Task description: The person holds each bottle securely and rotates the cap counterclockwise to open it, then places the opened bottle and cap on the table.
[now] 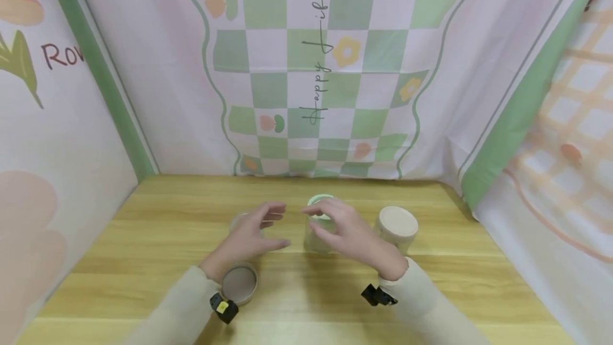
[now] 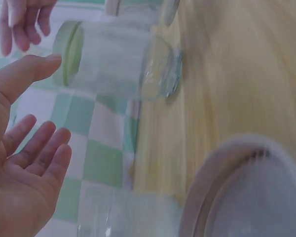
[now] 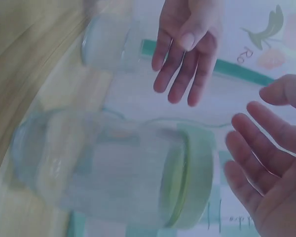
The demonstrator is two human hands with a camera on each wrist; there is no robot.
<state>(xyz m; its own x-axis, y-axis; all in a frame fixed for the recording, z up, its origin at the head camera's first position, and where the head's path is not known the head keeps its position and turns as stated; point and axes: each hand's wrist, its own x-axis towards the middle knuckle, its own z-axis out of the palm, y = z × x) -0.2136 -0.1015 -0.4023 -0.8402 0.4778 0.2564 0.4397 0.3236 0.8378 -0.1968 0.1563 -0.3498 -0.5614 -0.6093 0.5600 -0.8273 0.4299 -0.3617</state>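
A clear glass jar with a pale green lid (image 3: 197, 177) stands upright near the middle of the table. My right hand (image 1: 345, 228) is held in front of it in the head view, fingers loosely bent, with nothing in its grasp. Facing it from the left, my left hand (image 1: 254, 233) is spread, thumb apart from the fingers, and holds nothing. Behind the left hand is a lidless clear glass jar (image 3: 108, 44), mostly hidden in the head view. By the left wrist lies a round beige lid (image 1: 239, 284), its hollow side up.
To the right, close to the right wrist, stands another jar with a cream lid (image 1: 398, 222). The wooden table (image 1: 119, 260) ends at a green-and-white checked cloth (image 1: 306, 84) at the back. Printed curtains hang along both sides.
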